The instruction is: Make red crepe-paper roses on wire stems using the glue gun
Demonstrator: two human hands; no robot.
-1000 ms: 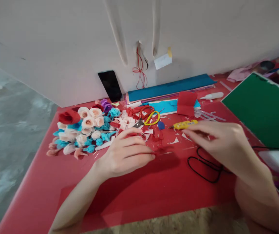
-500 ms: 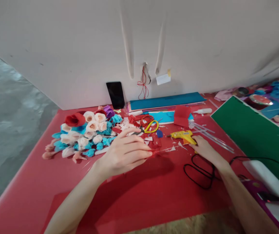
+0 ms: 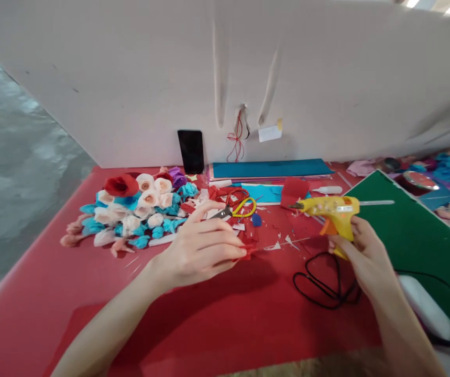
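Note:
My left hand (image 3: 199,250) is closed over the middle of the table, its fingertips pinching a small piece of red crepe paper (image 3: 250,251). Much of that paper is hidden behind the fingers. To the right, my right hand (image 3: 368,256) grips the handle of a yellow glue gun (image 3: 332,206). The gun is lifted off the table with its nozzle toward the left, and a clear glue stick (image 3: 377,202) juts from its rear. Scissors (image 3: 244,207) with red and yellow handles lie just beyond my left hand, among paper scraps (image 3: 239,226).
Crepe paper flowers (image 3: 146,201) are heaped on the left of the red table (image 3: 52,251). A phone (image 3: 191,151) leans against the wall. Black cord (image 3: 322,293) loops below the gun. A green board (image 3: 413,230) and a white glue bottle (image 3: 328,189) lie on the right.
My right hand has grasped the glue gun from the table and raised it toward the right. My left hand keeps its pinch on the red paper. The camera view has shifted.

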